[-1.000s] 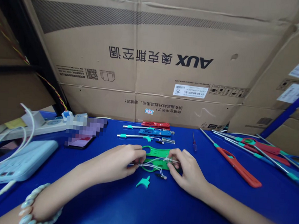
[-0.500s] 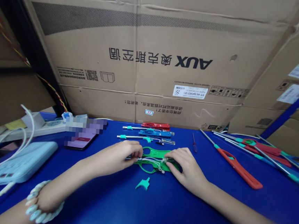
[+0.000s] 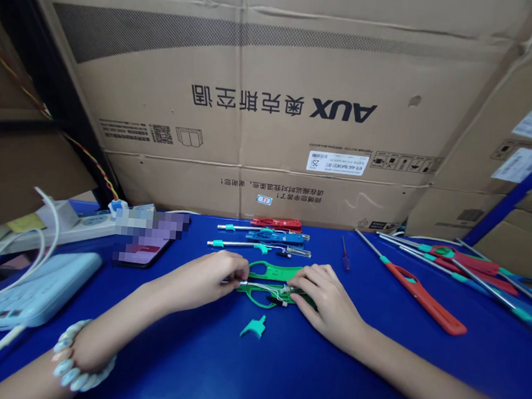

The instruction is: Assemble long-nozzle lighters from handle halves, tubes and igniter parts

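My left hand (image 3: 222, 276) is closed in a pinch on a thin metal tube (image 3: 242, 283), at the left end of a green lighter half-shell (image 3: 256, 299). My right hand (image 3: 329, 295) has its fingers closed on a small clear part (image 3: 286, 289) over the shell's right side; its far end is hidden. Thin white wires (image 3: 262, 290) run between the hands, and a small black part (image 3: 276, 301) lies by them. Just behind lies a second green half-shell (image 3: 278, 272). Nearer me, a loose teal trigger piece (image 3: 253, 327) rests on the table.
Red (image 3: 277, 223) and blue (image 3: 281, 239) shells with tubes lie behind. A small screwdriver (image 3: 345, 254) and long lighters (image 3: 425, 300) are at right. On the left are a phone (image 3: 150, 245), a light-blue power bank (image 3: 37, 291) with cables and a power strip (image 3: 91, 224). Cardboard (image 3: 278, 58) backs the table.
My left hand has shifted slightly left, and the metal tube's end now shows at its fingertips. The wires and black part have moved a little left. My right hand has barely moved.
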Action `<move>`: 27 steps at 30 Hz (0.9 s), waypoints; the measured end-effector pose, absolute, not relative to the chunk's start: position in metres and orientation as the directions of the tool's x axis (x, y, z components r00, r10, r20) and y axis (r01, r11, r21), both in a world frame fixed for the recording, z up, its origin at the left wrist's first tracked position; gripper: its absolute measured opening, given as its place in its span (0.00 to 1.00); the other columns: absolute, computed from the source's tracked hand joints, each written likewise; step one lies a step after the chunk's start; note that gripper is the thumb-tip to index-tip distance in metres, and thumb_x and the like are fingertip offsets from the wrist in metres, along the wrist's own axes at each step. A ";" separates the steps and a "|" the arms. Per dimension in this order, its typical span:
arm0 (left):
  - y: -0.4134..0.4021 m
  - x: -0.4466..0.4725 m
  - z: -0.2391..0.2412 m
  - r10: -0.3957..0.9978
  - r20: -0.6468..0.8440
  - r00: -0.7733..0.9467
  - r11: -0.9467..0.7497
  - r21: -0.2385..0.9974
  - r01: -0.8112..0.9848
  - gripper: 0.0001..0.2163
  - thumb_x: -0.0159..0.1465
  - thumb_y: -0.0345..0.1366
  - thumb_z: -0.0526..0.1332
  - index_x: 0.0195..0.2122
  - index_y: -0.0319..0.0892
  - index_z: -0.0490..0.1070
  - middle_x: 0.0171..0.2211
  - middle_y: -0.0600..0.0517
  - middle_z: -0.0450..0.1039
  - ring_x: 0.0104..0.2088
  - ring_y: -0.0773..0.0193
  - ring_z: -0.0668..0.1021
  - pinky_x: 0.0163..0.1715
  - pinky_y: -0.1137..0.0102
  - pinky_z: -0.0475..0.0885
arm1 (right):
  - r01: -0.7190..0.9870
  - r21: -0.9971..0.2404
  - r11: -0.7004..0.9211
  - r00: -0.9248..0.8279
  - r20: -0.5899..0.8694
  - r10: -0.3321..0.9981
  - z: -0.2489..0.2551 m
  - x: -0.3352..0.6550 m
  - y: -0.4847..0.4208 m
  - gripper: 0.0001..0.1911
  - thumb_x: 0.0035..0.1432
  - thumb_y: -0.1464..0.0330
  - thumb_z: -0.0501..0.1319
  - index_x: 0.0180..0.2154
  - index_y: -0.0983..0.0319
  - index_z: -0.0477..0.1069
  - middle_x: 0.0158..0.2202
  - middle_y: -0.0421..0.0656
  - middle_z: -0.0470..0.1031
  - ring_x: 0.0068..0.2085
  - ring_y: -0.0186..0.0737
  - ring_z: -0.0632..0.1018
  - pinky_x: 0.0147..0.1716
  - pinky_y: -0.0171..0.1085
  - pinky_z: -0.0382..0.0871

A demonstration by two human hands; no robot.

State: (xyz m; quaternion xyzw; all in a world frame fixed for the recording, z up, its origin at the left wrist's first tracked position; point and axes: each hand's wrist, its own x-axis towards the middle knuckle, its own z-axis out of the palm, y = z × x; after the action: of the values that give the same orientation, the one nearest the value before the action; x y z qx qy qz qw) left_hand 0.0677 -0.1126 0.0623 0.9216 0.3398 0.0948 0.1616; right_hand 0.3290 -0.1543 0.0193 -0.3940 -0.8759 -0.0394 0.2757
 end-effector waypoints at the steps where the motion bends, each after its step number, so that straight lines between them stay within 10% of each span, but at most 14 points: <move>1: -0.112 0.067 0.062 0.655 0.062 0.753 -0.718 0.361 0.595 0.08 0.60 0.24 0.53 0.34 0.40 0.69 0.30 0.53 0.71 0.30 0.66 0.71 0.30 0.74 0.63 | 0.712 -0.146 0.687 -0.542 0.507 0.670 0.019 0.329 -0.154 0.06 0.62 0.71 0.57 0.40 0.62 0.71 0.36 0.44 0.73 0.37 0.40 0.71 0.37 0.40 0.61; 27: -0.125 0.077 0.066 0.685 0.025 0.728 -0.697 0.312 0.646 0.08 0.59 0.23 0.55 0.33 0.40 0.70 0.31 0.52 0.72 0.32 0.65 0.74 0.32 0.73 0.66 | 0.682 -0.090 0.726 -0.603 0.493 0.627 0.022 0.331 -0.157 0.09 0.64 0.73 0.53 0.34 0.63 0.70 0.33 0.44 0.71 0.36 0.40 0.70 0.38 0.41 0.60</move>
State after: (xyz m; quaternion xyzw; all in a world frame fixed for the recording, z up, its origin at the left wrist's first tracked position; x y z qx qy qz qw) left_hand 0.0766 -0.1247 0.0657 0.9185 0.3622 0.0698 0.1421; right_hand 0.3311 -0.1566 0.0218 -0.3662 -0.8936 -0.0536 0.2538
